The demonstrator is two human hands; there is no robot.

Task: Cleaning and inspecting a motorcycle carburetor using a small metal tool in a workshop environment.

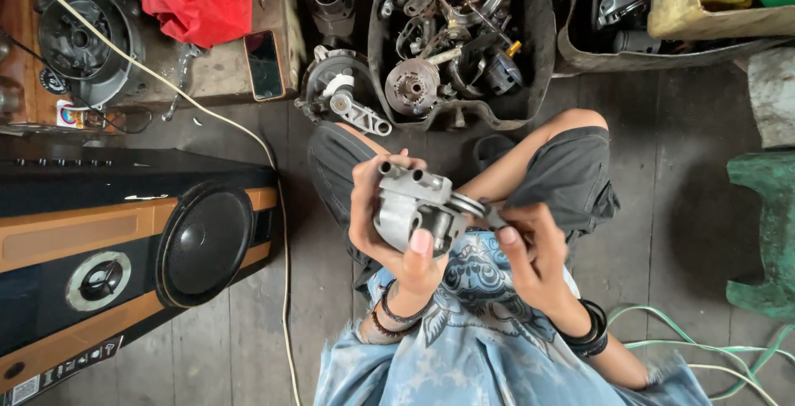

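**A heavy part held over bare knees**

While the left hand (389, 224) wraps tight around the grey metal engine part (414, 207), the part sits up in the air, just above the person's lap. The right hand (530, 249) pinches the round ring piece (469, 205) that sticks out of the part's right side. I think the ring could slip out of those fingertips if the hand pulls too hard. The part looks heavy and maybe oily, so it could slide from the palm and land on a knee (580, 120) just past the grip. Farther out, beyond the knees, the black tub of metal bits (538, 42) lies on the wooden floor (662, 166). A small piece that drops could get lost there.
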